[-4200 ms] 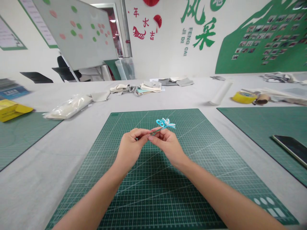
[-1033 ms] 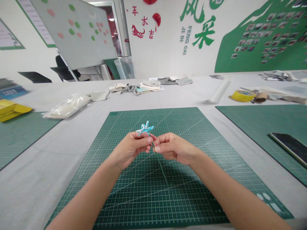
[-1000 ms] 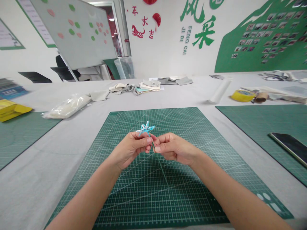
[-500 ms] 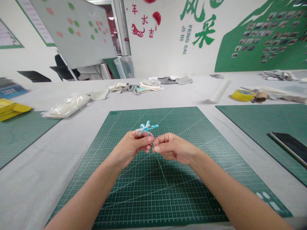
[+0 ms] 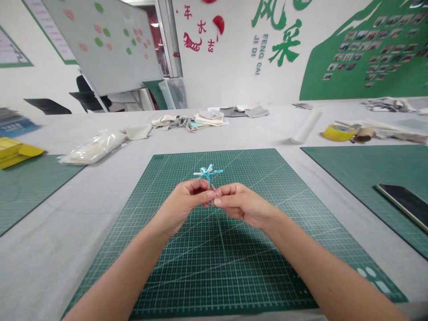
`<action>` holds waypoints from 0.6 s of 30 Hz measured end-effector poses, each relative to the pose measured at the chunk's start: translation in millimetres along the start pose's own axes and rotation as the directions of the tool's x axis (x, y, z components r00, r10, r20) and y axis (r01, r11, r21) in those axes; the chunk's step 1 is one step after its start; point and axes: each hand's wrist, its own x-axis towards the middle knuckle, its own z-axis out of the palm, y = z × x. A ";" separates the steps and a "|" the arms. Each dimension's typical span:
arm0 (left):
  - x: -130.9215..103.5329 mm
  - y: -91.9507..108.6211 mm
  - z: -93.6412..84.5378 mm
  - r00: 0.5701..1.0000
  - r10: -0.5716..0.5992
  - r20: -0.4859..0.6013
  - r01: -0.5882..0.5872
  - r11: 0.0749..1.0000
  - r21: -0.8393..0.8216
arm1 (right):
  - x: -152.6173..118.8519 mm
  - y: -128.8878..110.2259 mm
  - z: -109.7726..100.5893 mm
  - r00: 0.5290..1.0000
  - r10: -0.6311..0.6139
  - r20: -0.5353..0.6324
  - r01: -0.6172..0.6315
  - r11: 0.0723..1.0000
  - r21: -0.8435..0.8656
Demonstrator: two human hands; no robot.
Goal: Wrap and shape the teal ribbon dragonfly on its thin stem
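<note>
A blue-and-white ribbon flower (image 5: pixel 207 171) on a thin green stem (image 5: pixel 221 234) is held up over a green cutting mat (image 5: pixel 187 285). My left hand (image 5: pixel 189 198) pinches the stem just below the flower head, thumb and fingers closed. Right beside it, my right hand (image 5: pixel 239 203) is closed on the same stem, its fingertips nearly touching those of the left. The stem's lower end slants down below both hands. The small stretch between the fingertips is mostly hidden by them.
A phone (image 5: pixel 406 203) lies on another cutting mat (image 5: pixel 351 167) at the right. Yellow tape (image 5: pixel 339 132) and a white roll (image 5: pixel 307 127) are behind. At left are a plastic packet (image 5: pixel 95 147) and a yellow box (image 5: pixel 20 152). Cloth pieces (image 5: pixel 209 118) lie farther back.
The flower head has risen slightly and tipped, showing more side-on. The stem's lower end has swung a little left. Both hands have moved up slightly and keep their pinch.
</note>
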 end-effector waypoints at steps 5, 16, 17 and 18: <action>-0.1 1.8 0.7 1.000 -0.022 -0.015 0.023 0.999 0.025 | 0.3 1.7 -0.5 1.000 0.002 0.009 -0.002 1.000 -0.009; 0.9 -1.9 -2.5 1.000 0.013 -0.026 -0.017 0.988 -0.155 | -0.5 2.8 0.9 0.998 -0.002 0.062 -0.004 0.996 0.091; 0.7 -1.8 -2.3 1.000 0.007 -0.017 -0.010 0.986 -0.164 | -0.5 3.2 0.6 0.998 -0.002 0.069 -0.004 0.996 0.089; 0.5 -1.5 -2.1 1.000 0.003 -0.011 -0.005 0.985 -0.170 | -0.5 3.7 0.3 0.997 -0.003 0.076 -0.004 0.996 0.086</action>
